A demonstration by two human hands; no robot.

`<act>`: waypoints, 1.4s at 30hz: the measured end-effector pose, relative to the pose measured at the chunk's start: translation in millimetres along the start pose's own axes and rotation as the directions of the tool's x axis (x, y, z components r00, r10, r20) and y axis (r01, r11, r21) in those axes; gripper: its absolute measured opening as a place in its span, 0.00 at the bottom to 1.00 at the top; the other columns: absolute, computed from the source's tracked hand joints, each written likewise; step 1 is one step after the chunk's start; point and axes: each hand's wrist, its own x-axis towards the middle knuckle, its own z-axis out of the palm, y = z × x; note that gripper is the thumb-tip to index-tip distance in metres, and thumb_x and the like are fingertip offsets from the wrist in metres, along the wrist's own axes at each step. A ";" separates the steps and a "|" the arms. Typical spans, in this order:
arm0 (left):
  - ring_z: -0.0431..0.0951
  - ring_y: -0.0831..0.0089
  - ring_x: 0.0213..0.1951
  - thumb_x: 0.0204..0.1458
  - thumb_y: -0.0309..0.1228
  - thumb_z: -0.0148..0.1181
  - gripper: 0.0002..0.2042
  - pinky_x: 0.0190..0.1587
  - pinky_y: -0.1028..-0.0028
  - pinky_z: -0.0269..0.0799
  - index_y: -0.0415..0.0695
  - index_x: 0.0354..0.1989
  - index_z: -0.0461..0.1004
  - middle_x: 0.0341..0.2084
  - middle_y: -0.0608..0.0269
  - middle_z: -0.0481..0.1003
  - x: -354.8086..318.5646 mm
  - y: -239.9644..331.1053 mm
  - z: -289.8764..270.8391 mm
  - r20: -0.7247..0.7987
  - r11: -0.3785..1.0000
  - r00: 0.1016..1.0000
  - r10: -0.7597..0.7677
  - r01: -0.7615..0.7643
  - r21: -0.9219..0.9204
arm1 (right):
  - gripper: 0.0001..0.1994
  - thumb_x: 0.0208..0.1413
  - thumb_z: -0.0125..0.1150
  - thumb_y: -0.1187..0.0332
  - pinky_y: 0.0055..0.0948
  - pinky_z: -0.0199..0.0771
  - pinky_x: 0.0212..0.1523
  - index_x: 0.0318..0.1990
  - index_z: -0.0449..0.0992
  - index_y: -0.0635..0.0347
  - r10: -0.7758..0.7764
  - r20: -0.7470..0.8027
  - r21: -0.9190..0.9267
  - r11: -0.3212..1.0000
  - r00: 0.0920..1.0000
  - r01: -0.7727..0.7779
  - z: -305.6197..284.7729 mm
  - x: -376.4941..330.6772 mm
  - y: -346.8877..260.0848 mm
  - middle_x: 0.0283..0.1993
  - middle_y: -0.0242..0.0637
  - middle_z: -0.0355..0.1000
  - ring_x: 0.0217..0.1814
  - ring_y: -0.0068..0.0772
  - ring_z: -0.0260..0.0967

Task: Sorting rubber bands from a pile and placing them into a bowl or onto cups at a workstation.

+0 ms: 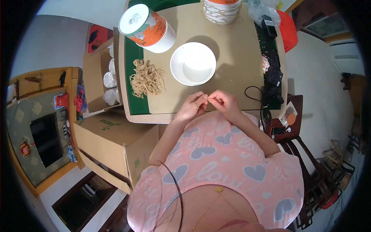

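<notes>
My left hand (192,107) and my right hand (224,103) meet fingertip to fingertip at the near edge of a cardboard-topped table (232,54). Between them they pinch a thin tan string (211,99), hardly visible. A bundle of similar tan strings (147,78) lies on the table to the left of my hands. Just beyond my hands stands an empty white paper bowl (193,63), upright. A stack of white and orange paper bowls (147,27) lies tipped on its side at the far left of the table.
Another stack of bowls (221,9) stands at the table's far edge. Black chargers and cables (273,81) lie along the right side. A closed cardboard box (112,143) and an open box holding white bowls (101,81) sit left of the table. Dark wooden chairs (313,174) stand to the right.
</notes>
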 end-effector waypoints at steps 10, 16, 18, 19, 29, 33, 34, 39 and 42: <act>0.62 0.85 0.21 0.56 0.27 0.52 0.04 0.22 0.84 0.57 0.44 0.29 0.68 0.23 0.69 0.69 -2.6 0.7 -1.8 -0.023 0.986 0.989 0.143 -0.140 0.094 | 0.03 0.55 0.56 0.74 0.13 0.55 0.23 0.34 0.72 0.64 0.171 0.104 0.179 0.966 0.980 -0.188 1.5 2.0 15.9 0.24 0.24 0.68 0.23 0.08 0.56; 0.61 0.86 0.20 0.56 0.25 0.51 0.02 0.20 0.85 0.53 0.43 0.31 0.69 0.23 0.71 0.69 3.5 -5.6 -6.4 -0.042 0.949 0.964 0.261 -0.249 0.192 | 0.02 0.53 0.58 0.73 0.17 0.49 0.20 0.32 0.73 0.61 0.164 0.096 0.249 0.951 0.982 -0.184 0.9 8.0 14.3 0.18 0.21 0.61 0.19 0.08 0.51; 0.62 0.86 0.21 0.55 0.25 0.52 0.01 0.21 0.85 0.54 0.43 0.32 0.69 0.23 0.71 0.69 5.3 -4.9 -4.2 -0.055 0.940 0.963 0.263 -0.243 0.240 | 0.02 0.52 0.58 0.73 0.16 0.48 0.20 0.32 0.73 0.61 0.184 0.066 0.374 0.907 0.981 -0.195 2.2 10.6 14.4 0.19 0.20 0.62 0.20 0.07 0.51; 0.62 0.86 0.22 0.54 0.24 0.53 0.01 0.21 0.85 0.55 0.42 0.33 0.69 0.23 0.71 0.69 6.8 -4.3 -2.9 -0.069 0.928 0.961 0.269 -0.239 0.287 | 0.02 0.52 0.58 0.73 0.16 0.48 0.20 0.32 0.73 0.61 0.185 0.063 0.379 0.905 0.981 -0.195 1.3 11.1 16.1 0.19 0.20 0.62 0.20 0.07 0.51; 0.76 0.66 0.29 0.45 0.18 0.57 0.09 0.37 0.69 0.70 0.39 0.36 0.72 0.26 0.58 0.76 54.4 19.4 -20.3 0.021 0.267 0.701 0.713 -0.300 0.916 | 0.04 0.50 0.60 0.75 0.19 0.70 0.37 0.32 0.72 0.64 0.170 -0.234 0.309 0.947 0.957 -0.093 9.5 52.6 58.1 0.30 0.31 0.71 0.34 0.19 0.69; 0.75 0.77 0.27 0.45 0.19 0.60 0.05 0.32 0.77 0.71 0.35 0.31 0.73 0.22 0.59 0.76 51.0 33.6 -24.2 -0.239 0.645 0.747 0.620 -0.312 0.698 | 0.04 0.48 0.60 0.78 0.24 0.73 0.39 0.32 0.72 0.64 -0.022 -0.357 0.350 0.924 0.934 0.156 21.5 66.8 44.8 0.39 0.36 0.68 0.40 0.26 0.69; 0.74 0.81 0.28 0.45 0.18 0.60 0.05 0.32 0.80 0.70 0.35 0.32 0.73 0.23 0.63 0.76 49.5 36.5 -23.8 -0.244 0.659 0.751 0.614 -0.317 0.682 | 0.04 0.49 0.60 0.78 0.22 0.72 0.40 0.32 0.72 0.63 -0.045 -0.368 0.284 0.946 0.929 0.158 21.6 66.3 38.5 0.40 0.35 0.68 0.41 0.25 0.69; 0.74 0.80 0.29 0.47 0.17 0.58 0.09 0.34 0.80 0.70 0.35 0.38 0.74 0.28 0.63 0.77 49.2 32.9 -26.8 -0.221 0.710 0.784 0.580 -0.354 0.609 | 0.04 0.48 0.61 0.77 0.22 0.72 0.39 0.32 0.72 0.62 -0.051 -0.392 0.149 0.982 0.919 0.118 26.4 66.8 28.1 0.41 0.34 0.68 0.43 0.26 0.69; 0.75 0.79 0.30 0.47 0.17 0.57 0.12 0.35 0.79 0.71 0.36 0.42 0.75 0.30 0.62 0.77 53.6 30.6 -19.5 -0.176 0.689 0.789 0.589 -0.377 0.619 | 0.04 0.48 0.61 0.77 0.22 0.72 0.38 0.32 0.72 0.62 -0.044 -0.404 0.179 0.976 0.914 0.126 23.1 66.5 31.6 0.41 0.34 0.69 0.42 0.25 0.69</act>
